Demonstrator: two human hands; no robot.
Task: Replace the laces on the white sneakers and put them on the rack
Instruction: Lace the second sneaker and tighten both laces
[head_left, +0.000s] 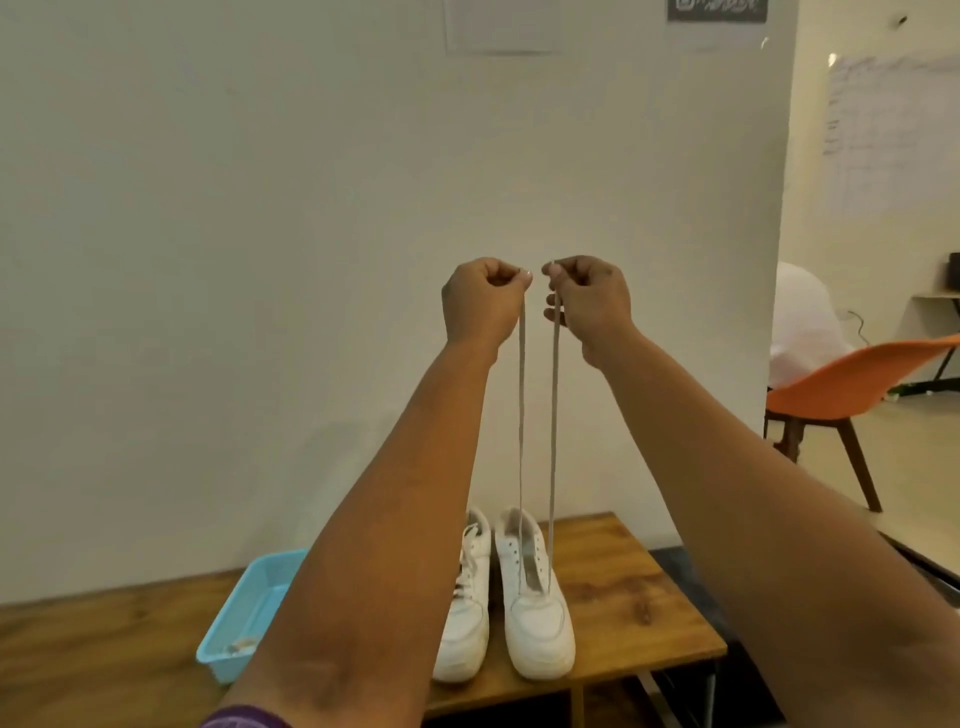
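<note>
— While both arms reach up, what stands on the wooden table (613, 587)?
— Item one: blue tray (249, 608), left. Item two: laced sneaker (467, 618). Item three: right sneaker (535, 618) just beside it, its lace (554, 415) running up in two strands.
— And the hands?
— Left hand (480, 301): fingers curled tight, pinching one lace end. Right hand (589, 299): fingers likewise curled, pinching the other end. Hands near, apart.

Wooden bench (618, 597) with two white sneakers (537, 618), blue tray (249, 603).
</note>
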